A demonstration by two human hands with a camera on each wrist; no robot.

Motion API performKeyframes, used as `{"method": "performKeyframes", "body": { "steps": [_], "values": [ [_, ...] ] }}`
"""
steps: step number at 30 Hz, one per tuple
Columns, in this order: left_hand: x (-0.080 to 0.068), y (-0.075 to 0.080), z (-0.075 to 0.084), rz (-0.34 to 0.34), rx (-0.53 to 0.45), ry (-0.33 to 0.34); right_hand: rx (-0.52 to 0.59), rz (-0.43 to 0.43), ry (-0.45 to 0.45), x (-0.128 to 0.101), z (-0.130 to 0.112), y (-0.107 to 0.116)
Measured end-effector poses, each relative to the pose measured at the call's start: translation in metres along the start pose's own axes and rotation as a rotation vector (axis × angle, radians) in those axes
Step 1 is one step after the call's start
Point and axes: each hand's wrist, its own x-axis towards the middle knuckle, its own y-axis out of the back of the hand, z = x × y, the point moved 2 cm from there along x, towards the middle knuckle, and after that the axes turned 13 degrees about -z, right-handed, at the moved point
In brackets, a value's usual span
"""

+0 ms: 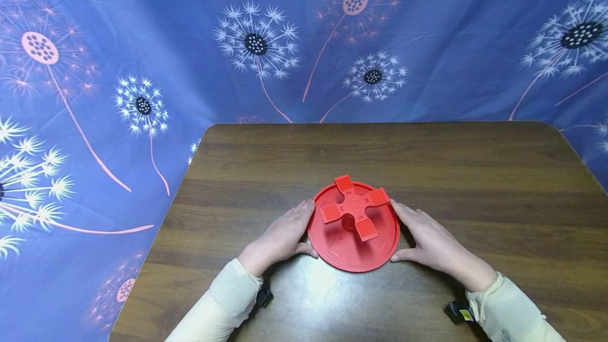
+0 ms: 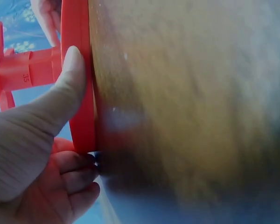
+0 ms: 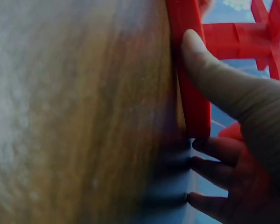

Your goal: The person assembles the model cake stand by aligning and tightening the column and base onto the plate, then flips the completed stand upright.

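A red plastic stand (image 1: 328, 239) with a round, shallow-rimmed base sits on the table in the head view. From its middle rises a short post (image 2: 30, 70) marked with a number, topped by a cross-shaped piece (image 1: 355, 206) whose arms end in square pads. My left hand (image 1: 285, 236) holds the base's left edge, thumb (image 2: 67, 93) against the rim and fingers round the far side. On the opposite edge my right hand (image 1: 434, 241) grips in the same manner, its thumb (image 3: 214, 70) on the rim and fingertips down at the tabletop.
The brown wood-grain table (image 1: 266, 157) has rounded back corners. Behind it and to the left hangs a blue cloth (image 1: 190, 41) with dandelion prints. Dark wrist devices (image 1: 458, 311) sit at the cuffs of the pale sleeves.
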Motion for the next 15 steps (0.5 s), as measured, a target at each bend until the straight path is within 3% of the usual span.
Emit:
{"method": "performKeyframes", "body": {
  "steps": [5, 9, 15],
  "values": [
    [0.002, 0.000, 0.000, 0.089, 0.057, -0.034, -0.042, 0.031, -0.009, 0.004, 0.000, 0.001],
    [0.002, -0.001, -0.001, 0.109, 0.054, -0.038, -0.008, 0.015, -0.077, 0.002, 0.000, 0.003],
    [-0.002, 0.002, -0.005, 0.072, -0.131, -0.024, 0.135, 0.056, -0.091, -0.010, -0.001, 0.010]
  ]
}}
